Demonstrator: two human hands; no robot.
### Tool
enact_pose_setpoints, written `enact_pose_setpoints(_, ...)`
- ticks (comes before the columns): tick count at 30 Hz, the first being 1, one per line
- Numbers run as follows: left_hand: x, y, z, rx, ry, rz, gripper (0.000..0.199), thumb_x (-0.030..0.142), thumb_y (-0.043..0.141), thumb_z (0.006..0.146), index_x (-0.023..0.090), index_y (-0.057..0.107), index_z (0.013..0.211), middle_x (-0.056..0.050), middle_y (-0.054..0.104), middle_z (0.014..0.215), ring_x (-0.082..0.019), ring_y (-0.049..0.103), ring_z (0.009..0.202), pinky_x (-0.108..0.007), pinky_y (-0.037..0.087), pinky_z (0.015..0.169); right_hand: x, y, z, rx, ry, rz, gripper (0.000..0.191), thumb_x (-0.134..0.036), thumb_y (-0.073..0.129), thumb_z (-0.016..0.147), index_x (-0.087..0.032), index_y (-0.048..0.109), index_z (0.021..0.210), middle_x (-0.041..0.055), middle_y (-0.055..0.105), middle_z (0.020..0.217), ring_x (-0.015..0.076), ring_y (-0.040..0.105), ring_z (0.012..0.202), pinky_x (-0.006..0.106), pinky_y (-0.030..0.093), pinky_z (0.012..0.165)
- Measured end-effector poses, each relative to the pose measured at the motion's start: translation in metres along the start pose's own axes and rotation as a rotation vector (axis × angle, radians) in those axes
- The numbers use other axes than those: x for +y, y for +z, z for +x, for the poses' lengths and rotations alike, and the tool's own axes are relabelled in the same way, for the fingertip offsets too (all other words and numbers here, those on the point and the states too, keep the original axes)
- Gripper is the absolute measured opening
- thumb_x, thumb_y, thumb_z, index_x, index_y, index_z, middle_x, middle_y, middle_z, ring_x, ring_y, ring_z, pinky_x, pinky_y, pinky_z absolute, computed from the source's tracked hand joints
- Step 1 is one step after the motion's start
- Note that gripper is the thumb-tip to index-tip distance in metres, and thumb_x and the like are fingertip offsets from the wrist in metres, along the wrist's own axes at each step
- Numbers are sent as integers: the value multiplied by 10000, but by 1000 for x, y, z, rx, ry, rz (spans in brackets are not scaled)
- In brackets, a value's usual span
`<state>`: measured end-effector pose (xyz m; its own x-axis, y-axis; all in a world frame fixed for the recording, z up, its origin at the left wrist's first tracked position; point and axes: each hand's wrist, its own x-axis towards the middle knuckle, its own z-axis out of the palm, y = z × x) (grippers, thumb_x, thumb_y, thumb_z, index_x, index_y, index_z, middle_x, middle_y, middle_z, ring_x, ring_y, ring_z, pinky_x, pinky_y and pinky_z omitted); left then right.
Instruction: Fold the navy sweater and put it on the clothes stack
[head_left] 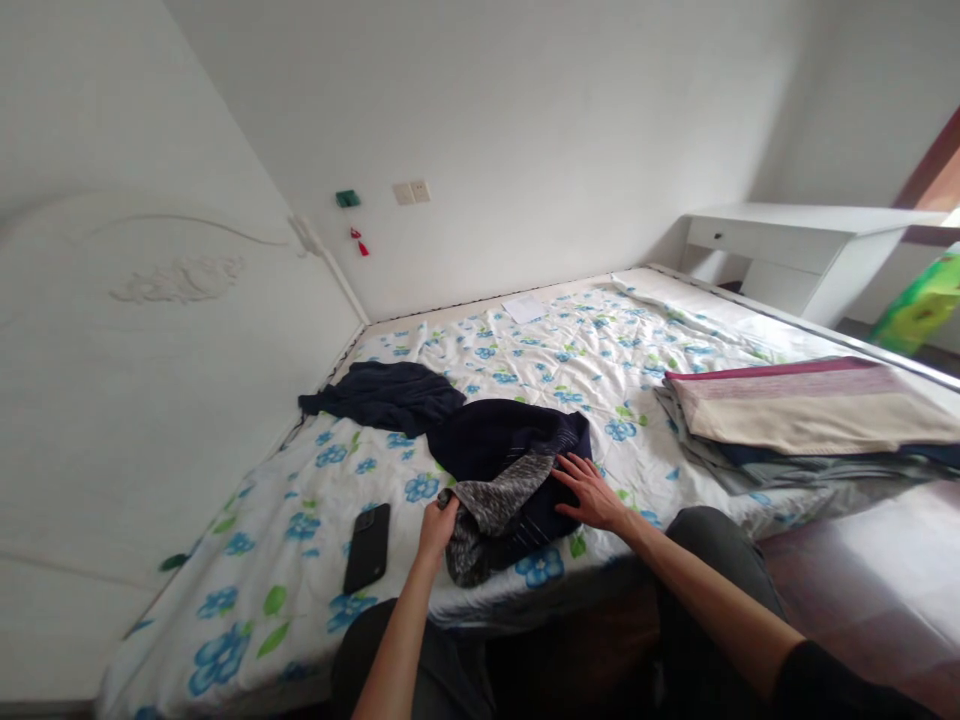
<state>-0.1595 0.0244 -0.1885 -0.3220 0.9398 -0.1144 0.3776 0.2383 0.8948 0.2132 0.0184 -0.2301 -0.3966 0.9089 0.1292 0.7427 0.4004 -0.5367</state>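
Note:
A dark navy garment with a speckled grey section (499,492) lies bunched on the bed's near edge, in front of my knees. Closed around a grey edge of it, my left hand (437,528) lifts that part slightly. My right hand (589,490) rests on the garment's right side with its fingers spread, palm down. Behind and to the left, touching or nearly touching it, is another dark navy garment (390,393), lying crumpled. The garment's exact kind cannot be made out from its folds.
A black phone (367,548) lies left of my left hand. On the right, a stack of folded clothes (802,410) sits near the bed's edge. The floral bedsheet (300,590) is wrinkled. A paper (524,308) lies by the wall; a white desk (795,245) stands beyond.

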Motion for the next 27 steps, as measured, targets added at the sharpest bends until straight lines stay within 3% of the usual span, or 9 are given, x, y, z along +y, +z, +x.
enact_pose_setpoints(2, -2, 1, 3, 17, -42, -89, 406, 610, 722, 795, 206, 748, 773, -112, 833, 816, -315, 800, 856, -361, 597, 769, -8, -6, -1, -74, -45, -38, 452, -386, 794, 1003, -243, 795, 1432, 132, 750, 1512, 376, 560, 1552, 623, 178, 1410)
enact_pose_setpoints(5, -6, -1, 6, 80, -112, -182, 403, 604, 694, 795, 206, 743, 834, -123, 856, 908, -291, 808, 882, -353, 614, 798, -31, -12, -13, -186, -27, -7, 231, -348, 729, 1025, -214, 874, 1147, 90, 859, 1100, 305, 780, 1176, 466, 418, 1278)
enact_pose_setpoints(9, -7, -6, 6, 155, -153, -185, 369, 584, 648, 837, 227, 734, 858, -120, 869, 974, -293, 826, 963, -360, 636, 844, -73, -5, -31, -320, 45, 65, 362, -552, 740, 1033, -242, 869, 897, 81, 835, 862, 305, 815, 950, 335, 539, 933)
enact_pose_setpoints(12, -3, -6, 4, 136, -152, -170, 363, 590, 670, 834, 232, 729, 849, -119, 870, 968, -302, 828, 977, -385, 643, 877, -100, 4, -30, -248, 165, 64, 530, -635, 574, 1137, -238, 862, 938, 107, 847, 918, 309, 823, 968, 335, 536, 902)
enact_pose_setpoints(14, -1, -4, 2, 104, -139, -196, 375, 597, 681, 821, 228, 735, 859, -115, 869, 969, -292, 826, 963, -387, 642, 891, -116, 14, -22, -170, 214, 77, 479, -622, 568, 1149, -244, 857, 1096, 107, 861, 1065, 303, 821, 1036, 335, 549, 925)
enact_pose_setpoints(16, 1, -2, 0, 67, -118, -234, 401, 620, 686, 804, 227, 738, 866, -103, 866, 958, -274, 822, 937, -374, 641, 884, -129, 28, -12, -148, 212, 64, 518, -680, 770, 1015, -247, 823, 1293, 128, 839, 1261, 341, 792, 1174, 366, 569, 991)
enact_pose_setpoints(19, 5, -1, -3, -7, -88, -257, 452, 682, 707, 769, 235, 717, 834, -83, 844, 882, -277, 818, 911, -367, 645, 851, -146, 52, -2, -208, 205, -46, 919, -664, 1020, 731, -212, 745, 1482, 218, 746, 1473, 461, 689, 1374, 482, 567, 1101)
enact_pose_setpoints(23, 10, -8, -8, -131, 10, -249, 490, 695, 791, 702, 236, 735, 864, -92, 851, 902, -316, 827, 963, -398, 650, 901, -142, 56, 3, -217, 253, -36, 346, -388, 735, 1041, -232, 809, 1341, 167, 820, 1322, 374, 780, 1242, 433, 570, 1054)
enact_pose_setpoints(27, 4, -13, -14, -361, 160, -26, 488, 483, 954, 610, 251, 814, 1016, -106, 892, 1109, -370, 817, 1143, -439, 620, 1052, -92, 19, 4, 7, 449, 121, 363, -319, 477, 1147, -261, 814, 1268, 121, 856, 1188, 325, 818, 1145, 375, 558, 982)
